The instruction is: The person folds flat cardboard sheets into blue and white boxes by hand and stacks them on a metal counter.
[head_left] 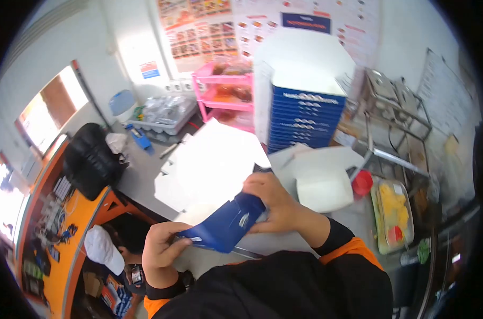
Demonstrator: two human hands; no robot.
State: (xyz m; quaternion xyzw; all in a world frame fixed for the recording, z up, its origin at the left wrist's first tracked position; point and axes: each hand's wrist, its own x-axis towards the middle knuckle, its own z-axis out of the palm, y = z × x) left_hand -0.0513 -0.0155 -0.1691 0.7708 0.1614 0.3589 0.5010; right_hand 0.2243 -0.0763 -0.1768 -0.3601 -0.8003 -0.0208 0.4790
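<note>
Between my hands is a partly folded cardboard food box (223, 220), blue outside and white inside, its large white lid flap spread away from me over the counter. My left hand (162, 247) pinches its near left corner between thumb and fingers. At the right side, my right hand (273, 199) is wrapped round the blue wall, with fingers over the top edge. Just right of that hand, an open white box (324, 186) sits on the counter. Behind it rises a tall stack of nested blue boxes (305, 119) with the top lid standing open.
A pink rack (225, 78) of bagged food stands at the back, beside a grey tray (170, 125) of plastic items. To the right are a red cup (362, 182), a container of yellow food (393, 207) and a metal stand (395, 159). A person in a white cap (103, 247) is below left.
</note>
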